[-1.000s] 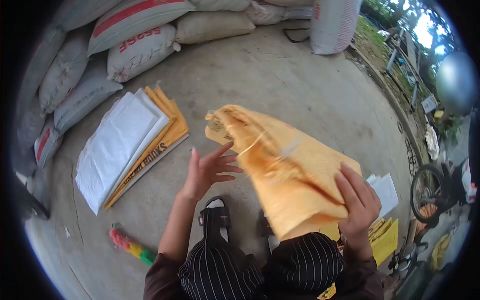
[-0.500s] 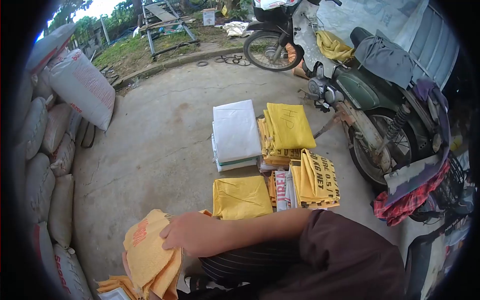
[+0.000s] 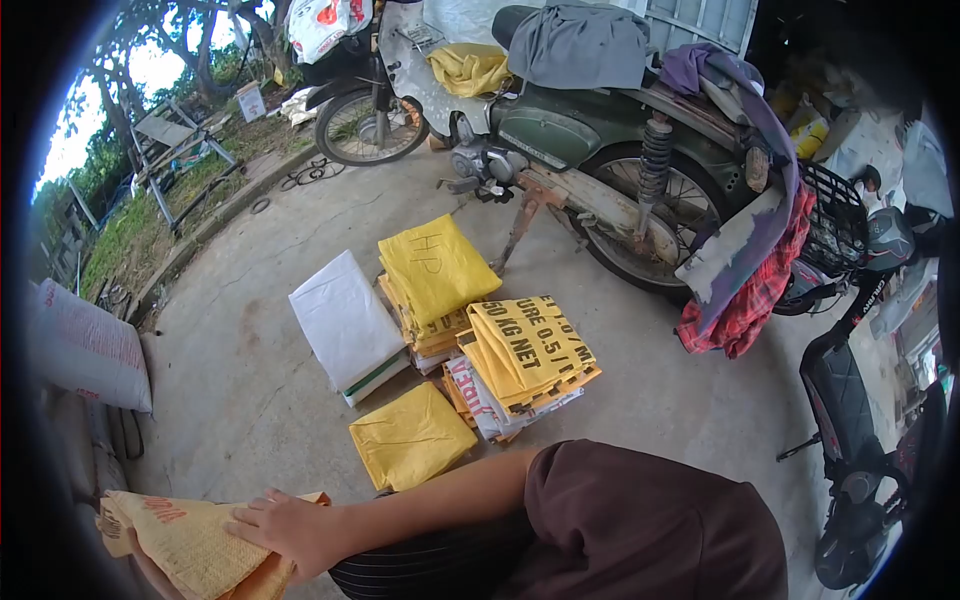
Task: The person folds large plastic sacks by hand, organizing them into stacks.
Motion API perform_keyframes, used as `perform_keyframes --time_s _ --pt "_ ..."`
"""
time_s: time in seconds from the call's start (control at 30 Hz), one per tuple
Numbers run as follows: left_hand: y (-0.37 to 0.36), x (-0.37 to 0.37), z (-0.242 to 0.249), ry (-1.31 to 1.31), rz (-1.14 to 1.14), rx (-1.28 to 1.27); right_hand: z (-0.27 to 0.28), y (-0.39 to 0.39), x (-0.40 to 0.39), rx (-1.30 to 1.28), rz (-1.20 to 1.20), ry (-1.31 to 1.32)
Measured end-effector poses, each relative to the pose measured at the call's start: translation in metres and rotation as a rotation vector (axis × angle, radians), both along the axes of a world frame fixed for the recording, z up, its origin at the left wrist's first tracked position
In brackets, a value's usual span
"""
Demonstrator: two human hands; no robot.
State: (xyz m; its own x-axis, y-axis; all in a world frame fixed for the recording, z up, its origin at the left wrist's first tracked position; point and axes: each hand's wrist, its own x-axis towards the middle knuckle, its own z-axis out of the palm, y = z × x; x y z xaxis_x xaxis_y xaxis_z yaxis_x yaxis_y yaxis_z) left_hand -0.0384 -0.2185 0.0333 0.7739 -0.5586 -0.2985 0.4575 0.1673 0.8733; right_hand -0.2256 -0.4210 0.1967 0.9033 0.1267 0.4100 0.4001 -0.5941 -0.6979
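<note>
A folded orange-yellow woven sack with red print lies in my hands at the lower left. My right hand grips its right side, with the fingers laid across the upper face. At the sack's lower left edge my left hand holds it from below, mostly hidden under the cloth. To the right on the concrete are a folded yellow sack, a white stack, a yellow stack marked "HP", and a stack of printed yellow sacks.
A green motorbike stands behind the stacks, with a red checked cloth hanging from its rear. Another motorbike is at the right edge. Full white sacks line the left side. Grass lies beyond the concrete floor.
The view has swung to the right, showing more of the motorbikes. My right hand's fingers have straightened over the sack, which both hands still hold.
</note>
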Motion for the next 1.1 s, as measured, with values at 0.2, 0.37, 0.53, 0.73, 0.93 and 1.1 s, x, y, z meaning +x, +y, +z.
perform_keyframes --time_s 0.2,0.37,0.53,0.73,0.93,1.1 --pt "-0.026 0.044 -0.041 -0.099 -0.042 0.050 -0.017 -0.006 0.026 0.138 -0.143 -0.522" --pt "-0.064 0.059 -0.077 -0.171 -0.066 0.098 -0.084 -0.030 0.054 -0.059 -0.157 -0.259" --pt "0.012 0.057 -0.108 -0.243 0.123 0.214 -0.145 -0.024 0.066 -0.125 -0.016 0.031" --pt "0.145 -0.061 -0.181 0.107 0.507 0.547 -0.222 -0.008 0.062 -0.200 0.081 0.573" --pt "0.155 -0.120 -0.291 0.217 0.460 0.540 -0.312 0.053 0.049 -0.642 0.273 0.564" --pt "0.088 -0.145 -0.194 -0.081 0.612 0.957 -0.311 0.109 0.060 -0.724 0.403 0.516"
